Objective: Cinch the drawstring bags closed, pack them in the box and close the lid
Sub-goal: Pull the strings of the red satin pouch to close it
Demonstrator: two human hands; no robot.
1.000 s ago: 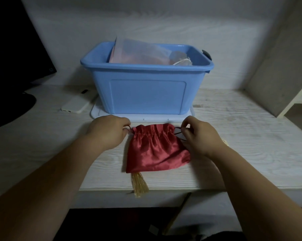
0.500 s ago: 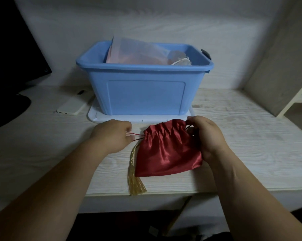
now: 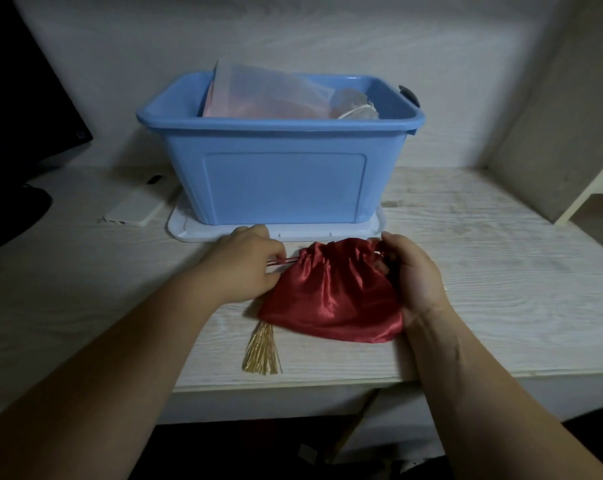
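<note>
bag: our red satin bag (image 3: 331,296) lies on the counter (image 3: 483,271), just before the blue box (image 3: 282,181) | left hand (image 3: 244,268): fingers pinch the red drawstring (image 3: 282,261) at the bag's left | right hand (image 3: 411,275): fingers curl round its gathered mouth | box stands on its white lid (image 3: 189,230) | gold tassel (image 3: 262,348) near counter edge

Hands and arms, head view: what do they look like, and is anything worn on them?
The left hand and right hand are bare: no gloves, rings or watch show. The left arm and right arm have no sleeves up to the frame edge. No markings are visible in the dim light.
</note>
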